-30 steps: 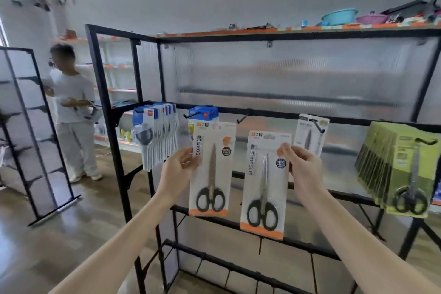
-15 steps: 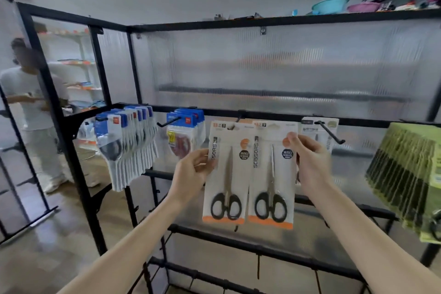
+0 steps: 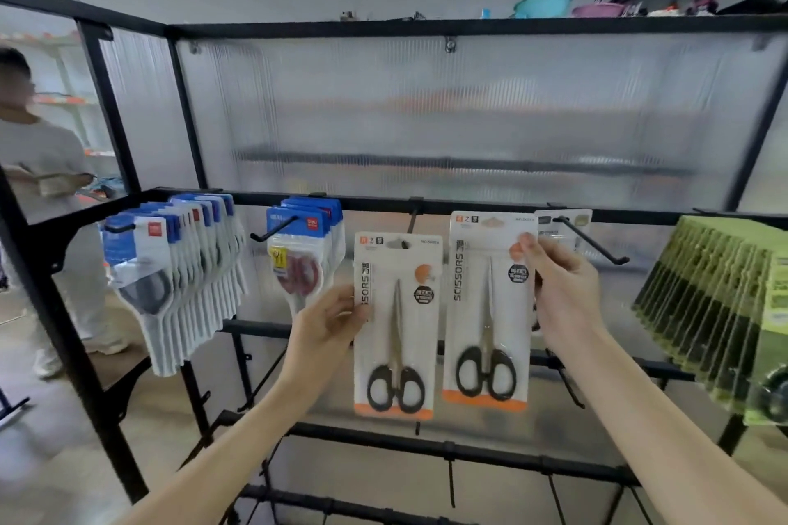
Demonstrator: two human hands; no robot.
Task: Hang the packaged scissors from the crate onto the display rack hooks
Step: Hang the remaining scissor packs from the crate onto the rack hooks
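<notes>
Two white-and-orange scissors packs with black handles are held up before the black display rack (image 3: 469, 207). My left hand (image 3: 326, 322) pinches the left edge of the left pack (image 3: 396, 324), whose hang hole sits on a hook (image 3: 412, 221) just under the rail. My right hand (image 3: 563, 294) pinches the right edge of the right pack (image 3: 488, 311), held a bit higher, its top at rail height. The crate is out of view.
Blue-and-white packs (image 3: 179, 273) and a second blue bunch (image 3: 305, 256) hang at the left. A thick green stack (image 3: 716, 303) hangs at the right. A long hook (image 3: 592, 241) with one grey pack (image 3: 563, 222) juts out beside my right hand. A person (image 3: 38, 183) stands behind the rack at far left.
Both hands lifted the packs closer to the rail. The left pack's hang hole came to the hook, and the right pack rose above it. The camera moved nearer the rack.
</notes>
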